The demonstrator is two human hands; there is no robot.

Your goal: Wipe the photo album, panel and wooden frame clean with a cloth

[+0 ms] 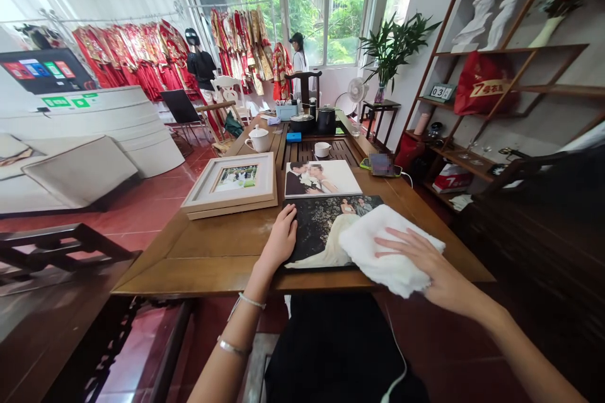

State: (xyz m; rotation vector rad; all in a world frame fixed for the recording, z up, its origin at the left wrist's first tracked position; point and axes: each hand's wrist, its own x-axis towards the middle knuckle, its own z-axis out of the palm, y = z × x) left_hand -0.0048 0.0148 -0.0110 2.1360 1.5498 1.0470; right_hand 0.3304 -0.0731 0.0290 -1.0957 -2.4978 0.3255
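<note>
A dark wedding photo panel (314,223) lies flat near the front edge of the wooden table. On its left edge rests my left hand (285,231), open, with the fingers laid along the border. My right hand (416,255) holds a white cloth (366,239) against the panel's right side, fingers spread over the top and thumb out of sight. The cloth hides that part of the picture and reaches past the panel. Just beyond lies a lighter photo panel (347,177) of a couple. To its left, a wooden picture frame (229,181) sits on another frame.
A white teapot (258,138), a white cup (322,149), a blue box (293,136) and a dark kettle (326,119) stand farther back. A phone (382,165) with a cable lies at the right. Two people are near red garments (137,56) by the windows.
</note>
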